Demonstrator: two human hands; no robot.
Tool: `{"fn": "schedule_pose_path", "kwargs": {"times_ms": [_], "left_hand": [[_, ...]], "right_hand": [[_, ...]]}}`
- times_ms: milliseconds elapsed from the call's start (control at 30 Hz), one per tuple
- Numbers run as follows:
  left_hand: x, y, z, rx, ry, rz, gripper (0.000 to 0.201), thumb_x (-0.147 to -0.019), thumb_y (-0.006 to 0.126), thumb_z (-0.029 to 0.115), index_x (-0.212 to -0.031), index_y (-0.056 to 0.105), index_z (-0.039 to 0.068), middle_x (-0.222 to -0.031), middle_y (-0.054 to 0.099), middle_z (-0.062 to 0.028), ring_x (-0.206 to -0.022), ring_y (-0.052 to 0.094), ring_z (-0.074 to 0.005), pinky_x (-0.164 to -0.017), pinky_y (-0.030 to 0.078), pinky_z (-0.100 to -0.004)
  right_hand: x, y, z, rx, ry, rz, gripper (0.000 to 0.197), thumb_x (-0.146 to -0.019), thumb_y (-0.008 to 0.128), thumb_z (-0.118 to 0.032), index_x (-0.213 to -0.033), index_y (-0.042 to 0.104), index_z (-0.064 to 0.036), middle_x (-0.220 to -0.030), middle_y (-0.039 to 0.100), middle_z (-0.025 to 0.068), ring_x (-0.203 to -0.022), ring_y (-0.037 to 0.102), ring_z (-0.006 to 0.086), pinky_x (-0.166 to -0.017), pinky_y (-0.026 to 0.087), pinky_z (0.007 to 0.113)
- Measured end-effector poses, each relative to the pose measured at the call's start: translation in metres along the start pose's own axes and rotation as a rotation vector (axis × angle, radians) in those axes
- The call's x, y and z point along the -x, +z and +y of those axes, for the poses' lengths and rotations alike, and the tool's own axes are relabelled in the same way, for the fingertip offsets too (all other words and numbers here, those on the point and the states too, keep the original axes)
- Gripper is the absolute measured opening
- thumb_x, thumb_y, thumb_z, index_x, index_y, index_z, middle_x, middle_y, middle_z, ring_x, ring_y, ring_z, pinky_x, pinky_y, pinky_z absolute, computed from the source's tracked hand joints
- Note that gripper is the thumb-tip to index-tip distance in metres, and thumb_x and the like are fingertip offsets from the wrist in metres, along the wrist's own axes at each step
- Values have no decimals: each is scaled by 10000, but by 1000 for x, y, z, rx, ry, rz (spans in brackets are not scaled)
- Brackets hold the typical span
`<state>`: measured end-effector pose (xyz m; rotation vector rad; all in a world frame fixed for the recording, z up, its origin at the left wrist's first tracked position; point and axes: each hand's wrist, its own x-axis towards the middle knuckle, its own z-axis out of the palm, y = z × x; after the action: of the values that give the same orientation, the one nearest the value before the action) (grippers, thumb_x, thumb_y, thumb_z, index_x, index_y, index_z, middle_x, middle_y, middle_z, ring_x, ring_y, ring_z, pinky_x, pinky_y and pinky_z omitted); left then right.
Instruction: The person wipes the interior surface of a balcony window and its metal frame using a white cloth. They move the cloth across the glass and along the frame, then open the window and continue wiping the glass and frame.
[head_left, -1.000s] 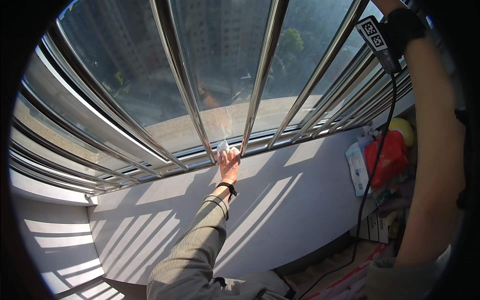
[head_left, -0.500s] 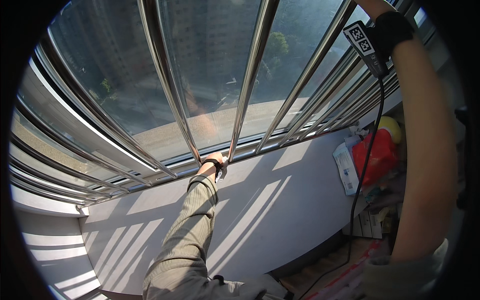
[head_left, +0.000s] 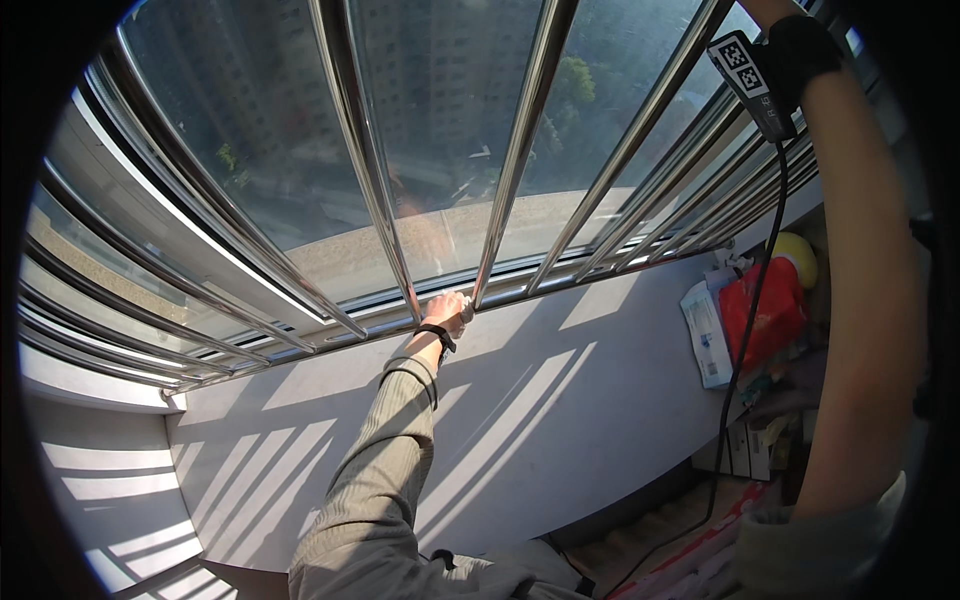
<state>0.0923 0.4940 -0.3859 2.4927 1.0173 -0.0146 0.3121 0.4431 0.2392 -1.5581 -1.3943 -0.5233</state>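
Observation:
My left hand is closed down at the foot of the steel window bars, between two uprights and against the bottom rail. A small pale grey bit shows by its fingers, too small to name. A black strap sits round that wrist. My right arm reaches up along the right side to the top of the bars. The right hand is nearly all cut off by the upper edge, its fingers hidden. On its wrist is a black strap with a black device bearing square patterns.
A white sill with striped shadows lies below the bars. At its right end are a red bag, a white-and-blue packet and a yellow round thing. A black cable hangs from the wrist device. Glass stands behind the bars.
The left hand has turned at the wrist, showing more of its back, and stays low between the same two bars. The whole view has shifted slightly. The right arm remains raised.

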Motion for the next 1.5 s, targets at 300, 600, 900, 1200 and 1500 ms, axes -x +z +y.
{"fn": "schedule_pose_path", "kwargs": {"times_ms": [300,600,900,1200,1500], "left_hand": [[13,26,22,-359,-155,273,184,-844,586,131,-1020,631,103,-997,610,-74,-949,594,-305,-777,490,-399],[163,50,19,458,96,36,376,-882,524,11,-1253,554,70,-1287,535,-169,-1243,459,-355,-1050,394,-431],[334,88,63,1112,-1288,570,402,-866,664,311,-1114,650,-6,-965,706,-177,-872,698,-323,-719,547,-420],[201,31,152,1519,-985,719,426,-942,613,379,-1165,622,16,-993,689,-106,-815,664,-172,-685,527,-304],[47,22,180,751,-826,1081,360,-887,645,263,-1140,576,18,-1022,655,-170,-957,630,-338,-821,486,-414]], "right_hand": [[-17,6,33,572,-618,-9,89,-944,514,-136,-924,546,-55,-503,539,93,-475,612,223,-457,499,344],[-34,54,16,651,-491,97,353,-917,525,-389,-854,629,-58,-752,676,180,-728,673,348,-679,538,462],[-43,-6,-2,-22,-343,-626,662,-918,444,-601,-1082,680,-5,-1033,674,211,-1017,619,368,-976,444,425],[-38,-104,229,225,-750,133,342,-994,541,-330,-1249,552,-103,-1183,611,77,-1114,592,279,-989,407,400],[-50,-119,330,237,-400,-252,599,-955,474,-607,-1160,563,-51,-978,622,109,-916,612,246,-799,463,360]]}}
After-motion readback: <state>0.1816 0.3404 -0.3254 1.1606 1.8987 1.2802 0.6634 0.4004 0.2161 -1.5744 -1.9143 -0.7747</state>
